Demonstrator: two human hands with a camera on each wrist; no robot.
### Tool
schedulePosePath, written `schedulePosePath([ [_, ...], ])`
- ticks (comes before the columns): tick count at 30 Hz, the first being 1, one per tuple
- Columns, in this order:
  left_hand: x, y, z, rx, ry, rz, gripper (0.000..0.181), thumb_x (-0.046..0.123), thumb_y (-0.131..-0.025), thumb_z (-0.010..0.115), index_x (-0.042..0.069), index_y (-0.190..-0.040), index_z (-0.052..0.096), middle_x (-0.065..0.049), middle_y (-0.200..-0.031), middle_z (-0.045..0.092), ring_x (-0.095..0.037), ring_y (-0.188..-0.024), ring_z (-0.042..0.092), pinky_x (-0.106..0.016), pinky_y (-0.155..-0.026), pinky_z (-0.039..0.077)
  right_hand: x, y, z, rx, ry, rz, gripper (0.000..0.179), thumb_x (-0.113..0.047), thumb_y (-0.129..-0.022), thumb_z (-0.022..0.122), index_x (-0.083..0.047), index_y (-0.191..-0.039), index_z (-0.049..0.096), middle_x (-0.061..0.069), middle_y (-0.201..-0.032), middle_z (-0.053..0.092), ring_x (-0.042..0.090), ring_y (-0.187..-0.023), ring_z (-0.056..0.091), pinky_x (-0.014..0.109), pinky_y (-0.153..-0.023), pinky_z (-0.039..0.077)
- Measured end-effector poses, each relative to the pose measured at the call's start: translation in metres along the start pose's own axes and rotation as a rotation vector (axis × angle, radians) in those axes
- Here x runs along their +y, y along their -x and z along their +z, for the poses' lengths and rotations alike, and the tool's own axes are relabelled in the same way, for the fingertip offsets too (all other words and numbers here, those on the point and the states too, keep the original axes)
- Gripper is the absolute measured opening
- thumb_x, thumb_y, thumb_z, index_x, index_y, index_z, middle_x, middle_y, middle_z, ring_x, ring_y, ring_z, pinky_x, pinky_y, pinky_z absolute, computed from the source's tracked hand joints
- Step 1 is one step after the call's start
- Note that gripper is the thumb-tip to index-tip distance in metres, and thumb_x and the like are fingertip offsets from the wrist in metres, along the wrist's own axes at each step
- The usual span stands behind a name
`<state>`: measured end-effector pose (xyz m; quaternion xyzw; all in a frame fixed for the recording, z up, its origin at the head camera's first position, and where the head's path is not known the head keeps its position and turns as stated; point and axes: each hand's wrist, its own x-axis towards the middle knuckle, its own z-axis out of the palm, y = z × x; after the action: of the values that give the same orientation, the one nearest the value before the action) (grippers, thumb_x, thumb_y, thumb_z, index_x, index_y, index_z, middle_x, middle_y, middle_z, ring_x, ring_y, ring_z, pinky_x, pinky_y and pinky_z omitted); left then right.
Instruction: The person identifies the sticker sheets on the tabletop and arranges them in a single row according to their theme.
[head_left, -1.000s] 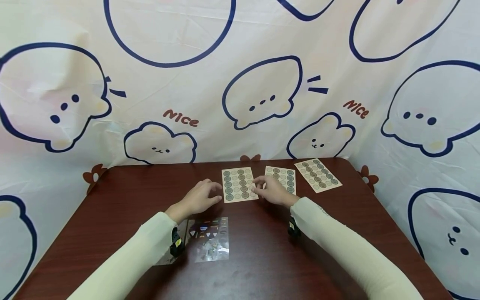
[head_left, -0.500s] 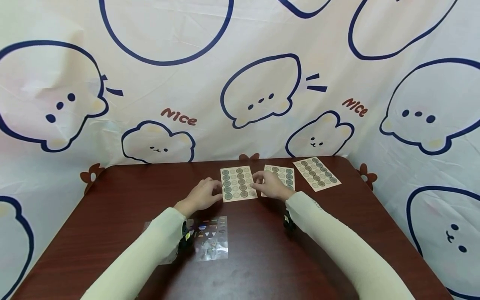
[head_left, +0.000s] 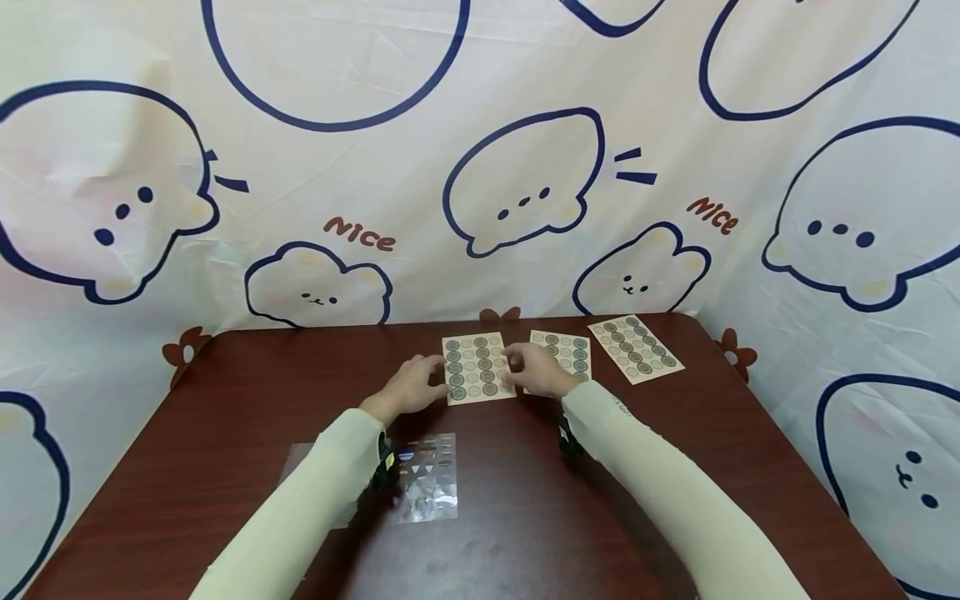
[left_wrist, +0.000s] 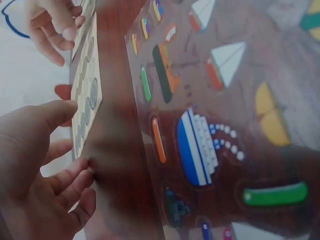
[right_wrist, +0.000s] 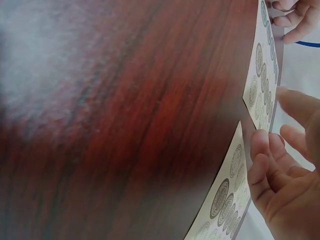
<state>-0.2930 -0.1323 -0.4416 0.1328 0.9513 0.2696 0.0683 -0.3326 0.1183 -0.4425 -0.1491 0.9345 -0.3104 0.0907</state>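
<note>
A cream sticker sheet point(head_left: 476, 375) printed with rows of round coin-like patterns lies flat near the table's far edge. At its left edge is my left hand point(head_left: 411, 385), the thumb and loosely bent fingers beside the paper; the left wrist view has the thumb over the sheet's edge point(left_wrist: 90, 95). My right hand point(head_left: 542, 371) is at the sheet's right edge, thumb and fingers apart and loosely bent. Whether either hand's fingertips press the paper, I cannot tell. A second similar sheet point(head_left: 576, 354) lies partly hidden behind my right hand. Further right, a third sheet point(head_left: 636, 350) lies at an angle.
Below my left forearm lies a clear plastic sticker sheet point(head_left: 427, 479) with colourful boats and bars, partly covered by the sleeve. The dark reddish-brown wooden table point(head_left: 540, 517) meets a white cloth backdrop point(head_left: 420, 183) with cartoon outlines at its far edge.
My left forearm has shifted right, uncovering some plastic sheet on its left. The right forearm has come slightly inward. Both hands stay beside the middle sheet, which has barely moved.
</note>
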Motion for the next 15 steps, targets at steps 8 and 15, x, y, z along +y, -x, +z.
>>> schedulePosePath([
  [8,-0.0031,-0.0067,0.0026,-0.022,-0.010,-0.034,0.065,0.030,-0.095,0.069,0.007,-0.151,0.045,-0.020,-0.137,0.051,-0.034,-0.122,0.046,-0.052,-0.107,0.043,-0.0011,-0.0027,-0.0001,-0.065,0.036,0.029,0.065,-0.016,-0.091,0.076,-0.008,-0.149,0.048,0.012,-0.121,0.062,0.022,-0.103,0.058,0.038,-0.096,0.049],
  [15,-0.0026,-0.0096,0.0041,-0.027,-0.017,-0.058,0.068,0.034,-0.094,0.069,0.010,-0.152,0.045,-0.020,-0.138,0.049,-0.034,-0.120,0.045,-0.052,-0.102,0.043,-0.0016,-0.0056,-0.0022,-0.094,0.011,0.045,0.073,-0.017,-0.089,0.078,-0.008,-0.152,0.043,0.010,-0.115,0.059,0.021,-0.099,0.055,0.037,-0.094,0.046],
])
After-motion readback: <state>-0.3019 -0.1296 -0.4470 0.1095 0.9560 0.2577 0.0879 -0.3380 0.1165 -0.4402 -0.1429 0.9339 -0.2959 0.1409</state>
